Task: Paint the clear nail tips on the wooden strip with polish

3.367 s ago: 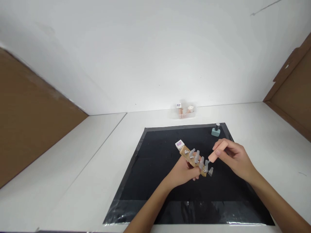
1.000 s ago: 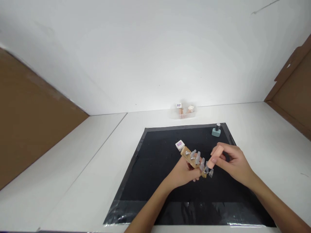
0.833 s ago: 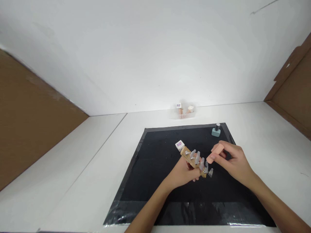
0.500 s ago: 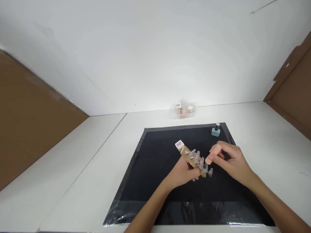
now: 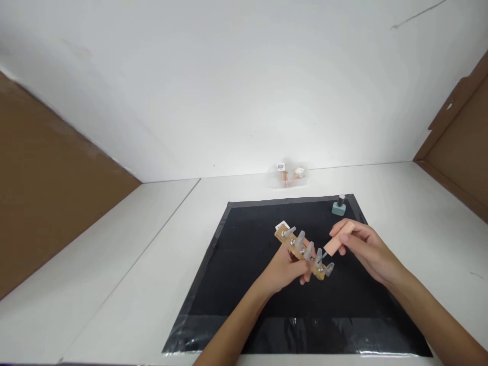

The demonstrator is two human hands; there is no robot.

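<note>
My left hand (image 5: 284, 272) is closed around a wooden nail tip stand (image 5: 293, 245), held tilted above the black mat. Several clear false nail tips (image 5: 309, 250) stick up from metal knobs along the wood. In my right hand (image 5: 368, 249) is a peach-coloured nail polish brush cap (image 5: 339, 238), pinched between thumb and fingers. Its thin brush (image 5: 324, 255) points down and left at a nail tip near the stand's right end; whether it touches is too small to tell. Behind the stand's left end shows part of a white box-like top (image 5: 282, 224), mostly hidden.
A teal bottle with a dark cap (image 5: 338, 208) stands at the back right of the black mat (image 5: 236, 284). Behind the mat, a clear tray (image 5: 272, 181) by the wall holds small bottles with white tops. Brown cardboard panels (image 5: 461, 137) flank both sides.
The nail tip stand has shifted slightly left and turned, now covering more of the white top behind it. My right hand has drawn the brush cap a little right, and the brush shows more.
</note>
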